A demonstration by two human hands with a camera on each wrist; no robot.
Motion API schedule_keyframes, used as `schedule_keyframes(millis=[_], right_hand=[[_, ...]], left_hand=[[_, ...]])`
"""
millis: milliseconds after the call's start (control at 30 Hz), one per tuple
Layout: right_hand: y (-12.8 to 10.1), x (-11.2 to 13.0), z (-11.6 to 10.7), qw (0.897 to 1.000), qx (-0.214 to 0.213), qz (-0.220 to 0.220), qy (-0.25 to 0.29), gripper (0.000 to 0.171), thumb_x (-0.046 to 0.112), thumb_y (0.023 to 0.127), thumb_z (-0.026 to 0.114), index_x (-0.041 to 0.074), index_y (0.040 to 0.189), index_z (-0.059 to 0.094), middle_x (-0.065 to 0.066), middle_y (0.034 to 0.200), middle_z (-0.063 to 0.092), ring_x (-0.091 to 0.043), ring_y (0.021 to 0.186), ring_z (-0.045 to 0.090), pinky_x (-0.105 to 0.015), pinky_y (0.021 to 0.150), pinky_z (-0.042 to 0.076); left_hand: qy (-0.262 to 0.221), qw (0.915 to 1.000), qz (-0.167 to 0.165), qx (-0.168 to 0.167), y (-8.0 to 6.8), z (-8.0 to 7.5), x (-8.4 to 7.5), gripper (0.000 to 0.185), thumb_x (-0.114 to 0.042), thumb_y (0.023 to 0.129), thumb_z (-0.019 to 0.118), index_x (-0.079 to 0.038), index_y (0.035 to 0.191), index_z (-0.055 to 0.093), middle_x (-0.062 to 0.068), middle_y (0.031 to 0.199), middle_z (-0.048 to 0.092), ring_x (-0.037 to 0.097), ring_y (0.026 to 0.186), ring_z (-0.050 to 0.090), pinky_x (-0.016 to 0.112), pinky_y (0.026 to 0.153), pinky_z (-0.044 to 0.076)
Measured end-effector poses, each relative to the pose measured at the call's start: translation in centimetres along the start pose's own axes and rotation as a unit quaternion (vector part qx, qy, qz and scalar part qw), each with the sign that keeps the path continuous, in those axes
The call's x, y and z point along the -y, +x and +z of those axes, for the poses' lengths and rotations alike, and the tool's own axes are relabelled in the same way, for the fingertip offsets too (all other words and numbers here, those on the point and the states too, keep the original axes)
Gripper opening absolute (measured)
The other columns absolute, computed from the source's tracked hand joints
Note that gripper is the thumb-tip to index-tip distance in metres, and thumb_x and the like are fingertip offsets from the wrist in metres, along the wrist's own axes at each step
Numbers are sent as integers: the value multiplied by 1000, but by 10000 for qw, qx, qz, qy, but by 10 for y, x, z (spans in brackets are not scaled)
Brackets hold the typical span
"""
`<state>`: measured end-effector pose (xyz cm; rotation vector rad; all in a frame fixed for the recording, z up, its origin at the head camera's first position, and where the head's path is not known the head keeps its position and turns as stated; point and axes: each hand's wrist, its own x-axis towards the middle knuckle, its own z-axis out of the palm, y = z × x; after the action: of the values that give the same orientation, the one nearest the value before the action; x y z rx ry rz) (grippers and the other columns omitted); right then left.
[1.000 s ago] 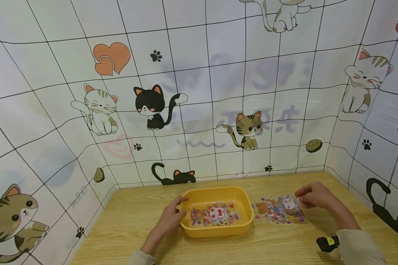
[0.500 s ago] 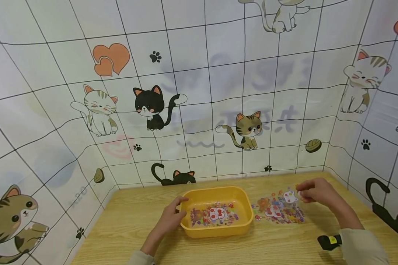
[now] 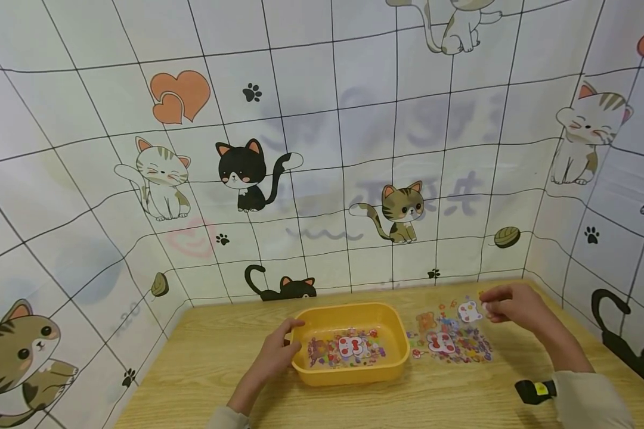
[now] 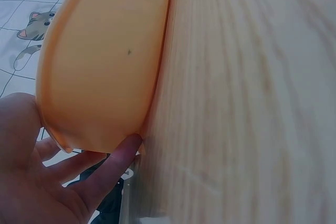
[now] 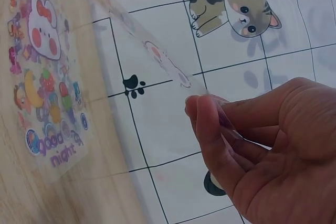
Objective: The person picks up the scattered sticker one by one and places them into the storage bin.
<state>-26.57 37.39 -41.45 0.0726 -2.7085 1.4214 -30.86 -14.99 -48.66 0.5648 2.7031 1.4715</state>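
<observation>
Between the fingers of the right hand (image 3: 510, 307), one clear sticker sheet (image 3: 464, 311) is pinched and lifted off a second sheet (image 3: 453, 345) just below. The yellow tub (image 3: 349, 372), with a third sheet inside, is gripped by the left hand (image 3: 276, 351). Next, a careful carry toward the tub seems needed.

The tray (image 3: 351, 342) stands on the table (image 3: 204, 363), touching the left hand (image 3: 275, 356) on that hand's right, with a sticker sheet (image 3: 346, 350) inside. Left of the right hand (image 3: 512, 308), a lifted sheet (image 3: 451, 314) hangs above another sheet (image 3: 456, 347) on the table.
</observation>
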Motion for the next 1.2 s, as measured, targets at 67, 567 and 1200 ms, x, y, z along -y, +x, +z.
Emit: schedule_keyframes(millis=[67, 567, 1200], right_hand=[[-1, 2, 0, 10000, -46, -58, 6, 29, -4, 98, 58, -24, 119, 60, -31, 109, 69, -13, 74, 71, -29, 67, 62], [-6, 21, 2, 9989, -294, -239, -266, 28, -3, 100, 57, -21, 121, 62, -29, 109, 69, -9, 72, 68, -28, 68, 61], [-13, 44, 7, 9970, -557, -363, -385, 30, 3, 102, 59, -16, 124, 64, -29, 112, 69, -9, 71, 68, -26, 67, 60]], left_hand=[[-25, 10000, -15, 1, 0, 0, 0, 43, -6, 96, 59, -7, 139, 57, 33, 147, 49, 30, 100, 69, 31, 69, 59], [-52, 10000, 49, 3, 1, 0, 1, 43, -5, 97, 58, -5, 139, 57, 34, 148, 48, 30, 99, 69, 35, 71, 60], [24, 9999, 127, 13, 0, 0, 2, 43, -6, 97, 58, -5, 139, 57, 33, 149, 49, 32, 101, 70, 34, 73, 60]])
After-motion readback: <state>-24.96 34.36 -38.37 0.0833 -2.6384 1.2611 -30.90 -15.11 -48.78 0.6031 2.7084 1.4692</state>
